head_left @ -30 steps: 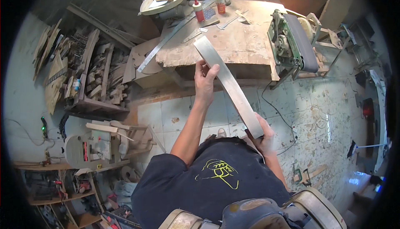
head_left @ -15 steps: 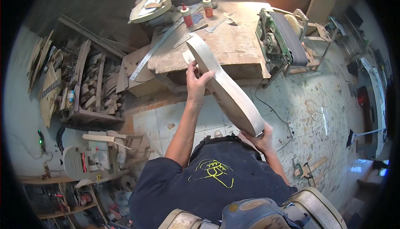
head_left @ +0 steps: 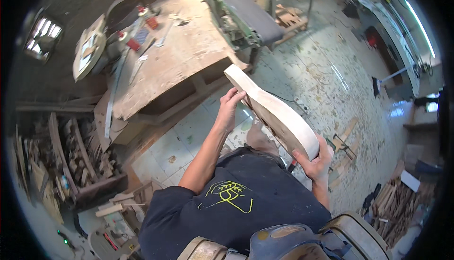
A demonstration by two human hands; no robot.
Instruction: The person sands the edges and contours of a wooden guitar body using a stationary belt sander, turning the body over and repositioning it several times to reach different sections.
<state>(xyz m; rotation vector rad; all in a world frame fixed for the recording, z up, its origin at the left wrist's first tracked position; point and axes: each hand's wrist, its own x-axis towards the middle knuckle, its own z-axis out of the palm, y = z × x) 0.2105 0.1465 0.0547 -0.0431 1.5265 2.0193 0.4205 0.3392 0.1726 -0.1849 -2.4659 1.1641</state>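
Observation:
A pale, curved wooden piece shaped like a guitar body (head_left: 279,111) is held tilted in front of me, its side band facing up. My left hand (head_left: 229,104) is closed on the narrower far end, thumb against its edge. My right hand (head_left: 316,160) grips the wide near end, fingers wrapped round the curved side. The piece hangs over the tiled floor (head_left: 326,89), beside a wooden workbench (head_left: 170,61).
A belt sander (head_left: 241,14) stands beyond the piece. Red glue bottles (head_left: 132,42), metal rulers and a round form (head_left: 90,47) lie on the bench. Racks of wood offcuts (head_left: 85,160) are at left, a wood pile (head_left: 392,203) at right, a clamp (head_left: 343,146) on the floor.
My view has swung right, toward the sander and floor. The piece has turned and moved slightly right and down, with both hands still holding it and the right thumb now showing on it.

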